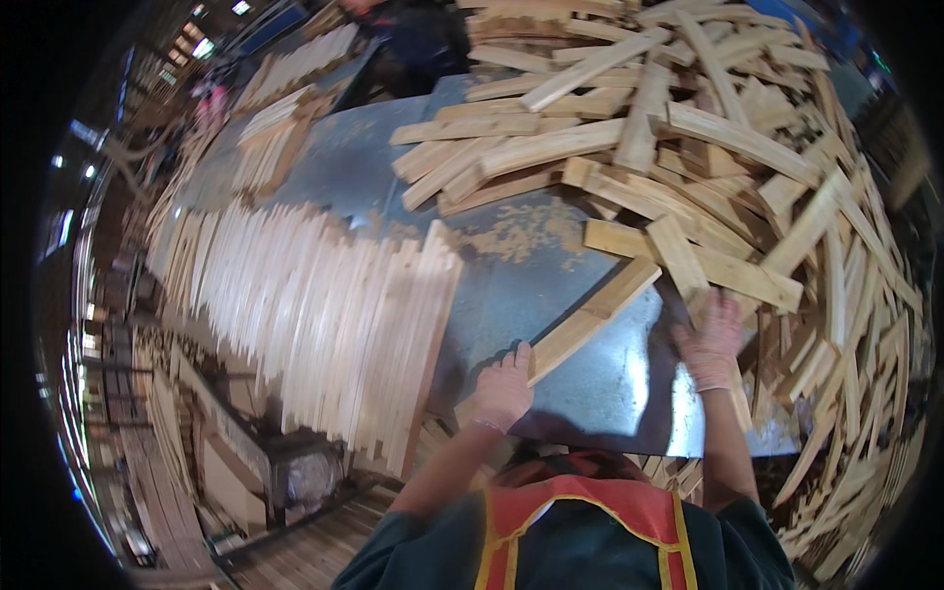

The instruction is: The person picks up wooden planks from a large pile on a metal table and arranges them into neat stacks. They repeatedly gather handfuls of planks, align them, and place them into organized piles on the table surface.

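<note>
My left hand is closed on the lower end of a wooden board, which lies slantwise on the metal tabletop. That board's far end points up and right toward the heap. At the right, my right hand reaches to the near edge of the wood heap, fingers stretched and thumb apart. Its fingertips lie by the lower end of a short wooden strip; whether they press on it I cannot tell. Both hands look paler than the forearms, as if in thin gloves.
A big jumbled heap of wooden strips covers the table's right and far side. At left, pale strips lie side by side in a wide row. Sawdust is scattered between them. More strips lie in stacks farther back.
</note>
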Tool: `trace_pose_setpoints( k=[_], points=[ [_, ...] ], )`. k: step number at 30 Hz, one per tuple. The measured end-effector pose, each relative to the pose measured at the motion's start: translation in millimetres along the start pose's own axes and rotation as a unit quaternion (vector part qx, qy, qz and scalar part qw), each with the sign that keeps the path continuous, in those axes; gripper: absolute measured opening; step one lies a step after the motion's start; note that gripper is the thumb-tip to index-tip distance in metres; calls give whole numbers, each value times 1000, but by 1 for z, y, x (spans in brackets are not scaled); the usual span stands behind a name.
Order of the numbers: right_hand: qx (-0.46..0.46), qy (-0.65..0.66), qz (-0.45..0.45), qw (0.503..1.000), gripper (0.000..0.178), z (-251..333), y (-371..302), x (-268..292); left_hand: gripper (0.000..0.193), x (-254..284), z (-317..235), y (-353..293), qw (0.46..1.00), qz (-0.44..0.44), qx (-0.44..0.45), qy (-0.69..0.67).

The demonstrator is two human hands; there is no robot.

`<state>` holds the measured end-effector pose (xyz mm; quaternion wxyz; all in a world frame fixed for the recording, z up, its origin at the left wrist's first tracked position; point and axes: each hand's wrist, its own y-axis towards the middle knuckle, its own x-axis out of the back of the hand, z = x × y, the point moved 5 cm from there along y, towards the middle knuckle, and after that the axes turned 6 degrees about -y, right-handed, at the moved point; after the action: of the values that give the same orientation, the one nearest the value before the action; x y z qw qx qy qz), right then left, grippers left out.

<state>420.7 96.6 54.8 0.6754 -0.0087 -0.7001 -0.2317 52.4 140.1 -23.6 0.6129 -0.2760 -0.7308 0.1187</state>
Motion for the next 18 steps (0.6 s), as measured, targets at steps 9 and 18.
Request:
trace_pose_setpoints(
  k=[9, 18],
  points=[
    [-84, 219, 195, 953, 102, 55, -49, -51, 73, 15, 166, -97, 953, -290, 61, 56],
    [-249, 724, 384, 516, 38, 307, -89, -67, 75, 87, 93, -106, 993, -97, -70, 18]
  ],
)
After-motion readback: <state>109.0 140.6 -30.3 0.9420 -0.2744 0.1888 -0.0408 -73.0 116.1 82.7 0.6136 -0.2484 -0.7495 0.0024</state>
